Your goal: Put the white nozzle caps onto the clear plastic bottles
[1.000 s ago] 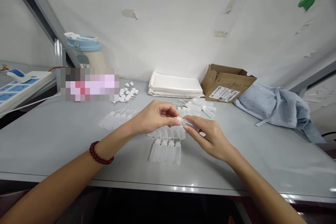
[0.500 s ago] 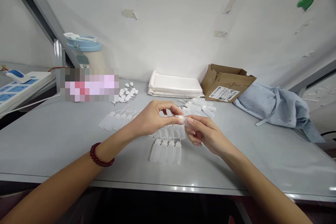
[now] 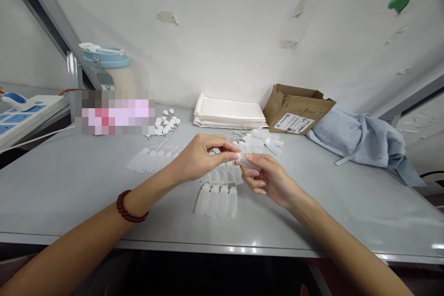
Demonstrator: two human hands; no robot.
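Observation:
My right hand is closed around a small translucent plastic bottle, which lies tilted in the fingers. At its upper end, my left hand pinches the white cap between thumb and fingers; the fingertips hide most of the cap. Below the hands, several similar bottles lie side by side on the table, with thin curved spouts at their tops. More spouted bottles lie to the left, partly behind my left forearm. Loose bottles lie behind my right hand. A cluster of white caps sits at the back left.
On the grey table, a stack of white padded envelopes stands against the wall beside an open cardboard box. Blue fabric lies at right. A blue-lidded tumbler and a power strip are at left.
The view has shifted slightly. Both hands stay on the same bottle; its body shows more between my right thumb and fingers, and my left fingers remain at the cap.

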